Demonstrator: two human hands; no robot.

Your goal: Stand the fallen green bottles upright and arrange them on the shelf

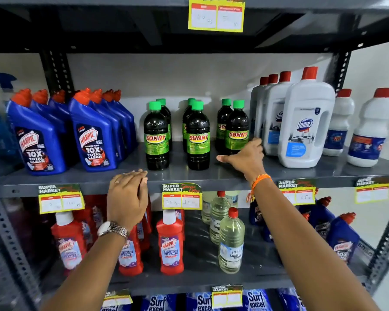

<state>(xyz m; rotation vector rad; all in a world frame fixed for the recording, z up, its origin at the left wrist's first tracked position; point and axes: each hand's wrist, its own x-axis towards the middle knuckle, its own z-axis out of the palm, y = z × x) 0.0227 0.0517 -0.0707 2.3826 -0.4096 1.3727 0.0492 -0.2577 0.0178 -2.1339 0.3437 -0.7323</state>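
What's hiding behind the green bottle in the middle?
Behind the middle green bottle stands another green bottle; only its cap and one side show, the rest is covered.

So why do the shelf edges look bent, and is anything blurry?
Head view: the wide-angle lens bows the shelf and uprights toward the frame edges; the Sunny bottles in the middle are sharp, the blue bottles at left smear slightly, and the right hand is a little soft.

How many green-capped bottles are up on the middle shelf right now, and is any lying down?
6 green-capped bottles, all upright, in three pairs front to back: left and, centre and, right and. More could hide behind.
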